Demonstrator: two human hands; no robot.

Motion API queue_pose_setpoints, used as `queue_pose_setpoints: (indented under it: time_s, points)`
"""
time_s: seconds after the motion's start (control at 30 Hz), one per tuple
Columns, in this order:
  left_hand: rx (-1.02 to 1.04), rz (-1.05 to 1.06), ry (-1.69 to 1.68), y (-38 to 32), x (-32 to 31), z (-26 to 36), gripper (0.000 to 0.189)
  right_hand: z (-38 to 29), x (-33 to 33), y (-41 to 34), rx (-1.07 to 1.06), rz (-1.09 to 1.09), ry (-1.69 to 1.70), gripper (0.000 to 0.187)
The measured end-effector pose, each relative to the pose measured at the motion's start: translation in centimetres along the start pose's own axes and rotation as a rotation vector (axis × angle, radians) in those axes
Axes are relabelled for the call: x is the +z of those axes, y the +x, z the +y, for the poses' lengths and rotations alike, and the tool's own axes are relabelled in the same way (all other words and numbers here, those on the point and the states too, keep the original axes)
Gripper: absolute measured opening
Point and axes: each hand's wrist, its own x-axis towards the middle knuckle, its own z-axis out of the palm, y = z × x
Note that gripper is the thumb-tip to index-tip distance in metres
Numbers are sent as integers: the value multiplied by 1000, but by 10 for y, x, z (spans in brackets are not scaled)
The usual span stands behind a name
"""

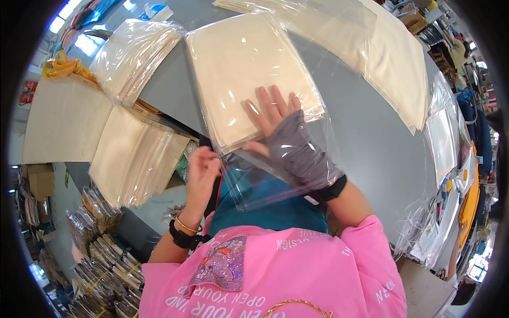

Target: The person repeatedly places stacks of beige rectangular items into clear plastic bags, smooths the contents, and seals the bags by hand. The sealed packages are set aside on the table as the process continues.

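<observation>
My right hand (272,119), in a grey fingerless sleeve, lies with fingers spread over the lower part of a stack of cream sheets (242,71) on the table. Clear plastic covers this stack, and its shine runs over the sleeve too, so the hand appears to be inside the bag. The loose end of the clear plastic bag (254,194) reaches past the table edge toward my body. Beside the bag's lower left edge is my left hand (203,167), fingers curled and slightly blurred. Whether it pinches the plastic cannot be made out.
Plastic-covered cream sheets (137,55) lie at upper left, above a fanned stack (131,155). More cream sheets (393,67) spread along the far right of the grey table (370,151). Yellow ties (63,67) sit far left. Several wrapped bundles (99,266) are piled at lower left.
</observation>
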Motion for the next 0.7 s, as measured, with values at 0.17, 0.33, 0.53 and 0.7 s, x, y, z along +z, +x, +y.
queue_pose_setpoints:
  time_s: [0.17,0.33,0.53,0.7]
  points:
    - [-236,-349,-170,7,18,6,24,13,-13,-8,-82,-71,-116,77]
    - [393,-411,370,76,63,137,36,13,25,16,155,437,270,54]
    - [721,-580,756,126,205,219,38,77,64,44,191,365,1399,43]
    - [712,-859,733,149,229,157,30,80,37,15,341,184,1767,34]
